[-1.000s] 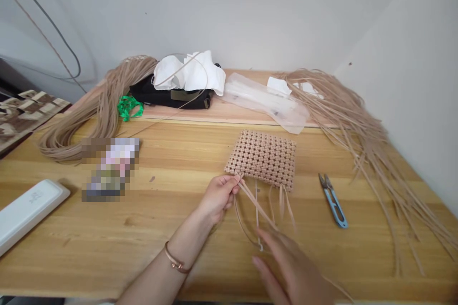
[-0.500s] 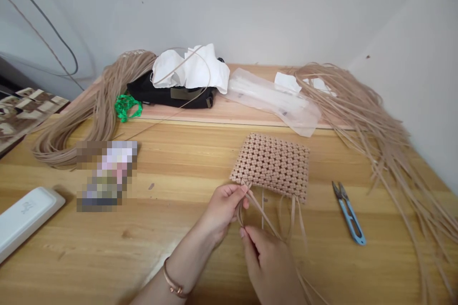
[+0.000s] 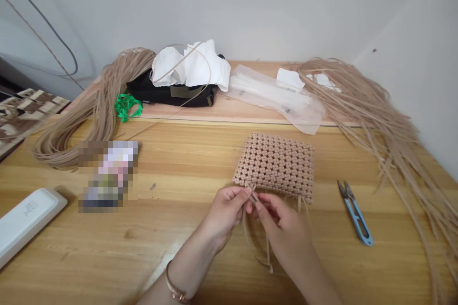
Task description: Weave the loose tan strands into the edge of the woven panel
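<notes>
A tan woven panel [image 3: 275,167] of knotted flat cord lies on the wooden table [image 3: 186,243], and loose strips [image 3: 266,252] hang from its near edge. My left hand [image 3: 225,212] pinches several of these strips at the panel's lower left corner. Right beside it, my right hand [image 3: 284,226] has its thumb and fingers closed on the same bunch of strips. The two hands nearly touch, and they hide part of the panel's near edge. A gold bangle [image 3: 174,286] circles my left wrist.
Long bundles of tan strips [image 3: 89,119] [image 3: 379,124] lie at both sides. Blue-handled thread snips [image 3: 356,214] lie to the right. Farther back are a black bag [image 3: 170,95] under white tissue [image 3: 189,66], green cord [image 3: 125,107], and a clear plastic sleeve [image 3: 275,97].
My right hand has moved up from the lower right and closed on the strips next to my left hand. The view has shifted, so the panel sits farther right in the frame.
</notes>
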The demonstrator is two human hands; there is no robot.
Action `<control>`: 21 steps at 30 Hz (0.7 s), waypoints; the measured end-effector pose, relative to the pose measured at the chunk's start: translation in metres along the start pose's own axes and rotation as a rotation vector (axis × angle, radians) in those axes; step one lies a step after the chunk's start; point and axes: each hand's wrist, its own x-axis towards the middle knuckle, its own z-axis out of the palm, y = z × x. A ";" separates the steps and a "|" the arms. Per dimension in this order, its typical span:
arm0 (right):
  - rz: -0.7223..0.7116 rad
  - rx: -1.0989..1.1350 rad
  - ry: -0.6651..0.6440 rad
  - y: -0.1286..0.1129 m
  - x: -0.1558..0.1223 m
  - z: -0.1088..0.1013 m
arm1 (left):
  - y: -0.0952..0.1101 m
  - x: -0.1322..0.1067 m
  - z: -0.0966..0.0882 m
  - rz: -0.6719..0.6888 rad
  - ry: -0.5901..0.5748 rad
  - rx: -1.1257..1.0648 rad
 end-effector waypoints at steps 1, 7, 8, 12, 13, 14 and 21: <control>0.030 0.078 -0.018 0.001 0.002 0.000 | 0.000 0.000 0.000 0.002 -0.004 -0.004; 0.103 0.214 -0.063 0.004 0.003 -0.006 | 0.002 -0.001 0.001 0.007 -0.002 -0.034; 0.102 0.191 -0.071 0.003 0.003 -0.006 | 0.002 -0.001 0.001 0.002 -0.002 -0.036; 0.058 0.080 -0.089 0.001 0.002 -0.007 | 0.002 -0.001 0.000 -0.005 -0.012 -0.032; 0.046 0.059 -0.092 0.001 0.002 -0.007 | 0.002 -0.001 -0.001 -0.003 -0.014 -0.030; 0.039 0.041 -0.095 0.001 0.002 -0.007 | 0.002 -0.001 -0.001 0.000 -0.017 -0.026; -0.006 -0.062 -0.095 0.008 0.006 -0.010 | 0.000 -0.003 -0.001 0.002 -0.024 -0.013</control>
